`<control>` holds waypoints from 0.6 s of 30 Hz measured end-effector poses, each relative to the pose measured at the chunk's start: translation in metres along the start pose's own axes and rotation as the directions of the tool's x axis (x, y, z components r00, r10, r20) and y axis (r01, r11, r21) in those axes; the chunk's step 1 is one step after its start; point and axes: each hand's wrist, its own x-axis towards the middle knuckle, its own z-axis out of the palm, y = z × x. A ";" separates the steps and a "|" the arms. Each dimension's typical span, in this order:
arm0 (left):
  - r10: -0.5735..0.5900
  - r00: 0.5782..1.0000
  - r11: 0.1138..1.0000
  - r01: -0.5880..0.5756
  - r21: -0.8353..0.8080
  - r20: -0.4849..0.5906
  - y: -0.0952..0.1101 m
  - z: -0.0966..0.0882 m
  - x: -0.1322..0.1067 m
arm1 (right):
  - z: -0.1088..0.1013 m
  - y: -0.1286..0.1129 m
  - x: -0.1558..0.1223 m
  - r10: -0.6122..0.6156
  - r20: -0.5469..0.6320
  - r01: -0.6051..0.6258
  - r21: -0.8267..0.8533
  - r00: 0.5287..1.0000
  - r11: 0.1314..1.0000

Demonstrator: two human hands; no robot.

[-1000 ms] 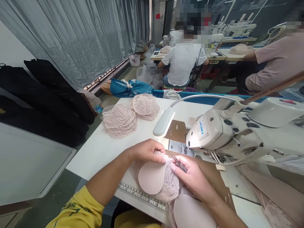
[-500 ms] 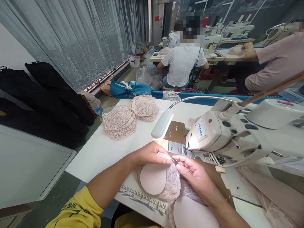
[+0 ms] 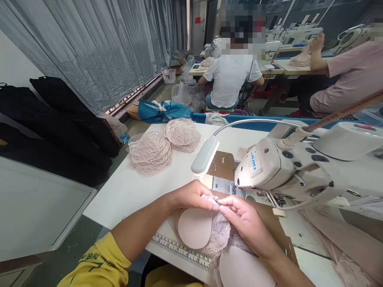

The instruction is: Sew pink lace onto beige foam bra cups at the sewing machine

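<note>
My left hand (image 3: 199,196) is closed, its thumb and fingers pinching the upper edge of a pale pink lace bra piece (image 3: 220,231). A smooth foam cup (image 3: 195,228) lies against the lace, below that hand. My right hand (image 3: 243,215) is closed too, its fingertips meeting the left ones at the lace edge. Between the fingertips a small dark metal tool (image 3: 217,201) shows; most of it is hidden, so its kind is unclear. Another foam cup (image 3: 247,268) hangs beneath my right forearm, at the table's front edge.
A white sewing machine (image 3: 266,163) stands at the right, its needle plate (image 3: 223,185) just beyond my hands. A lamp (image 3: 205,155) hangs over the table. Two stacks of lace pieces (image 3: 151,153) (image 3: 183,134) lie at the back left. Co-workers (image 3: 231,79) (image 3: 350,75) sit ahead.
Both hands and the lace piece have shifted slightly, with the fingertips drawn closer together. The metal tool shows less. The co-worker at the right has raised a hand.
</note>
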 end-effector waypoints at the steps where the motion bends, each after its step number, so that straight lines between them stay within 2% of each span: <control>1: -0.004 1.000 1.000 0.004 0.005 -0.004 0.000 0.000 0.000 | -0.002 0.000 0.000 0.010 0.006 -0.010 0.005 1.000 1.000; 5: -0.017 1.000 0.999 0.018 0.026 -0.019 -0.003 0.000 0.001 | -0.007 0.000 -0.001 0.045 0.034 -0.046 0.007 0.998 0.999; 12: 0.025 1.000 0.997 -0.025 0.068 0.007 -0.010 0.002 0.006 | 0.006 -0.007 0.007 0.005 -0.001 -0.005 -0.058 1.000 0.998; 14: 0.016 1.000 0.995 -0.016 0.103 0.006 -0.012 -0.002 0.005 | -0.004 -0.007 0.004 0.038 -0.018 -0.040 -0.117 0.999 0.992; 16: -0.014 1.000 0.988 0.011 0.157 0.018 -0.012 -0.009 0.001 | -0.022 -0.005 -0.008 0.113 -0.071 -0.128 -0.258 0.991 0.958; 18: -0.049 0.998 0.966 0.037 0.254 0.039 -0.011 -0.017 -0.005 | -0.044 0.000 -0.028 0.162 -0.206 -0.240 -0.451 0.965 0.860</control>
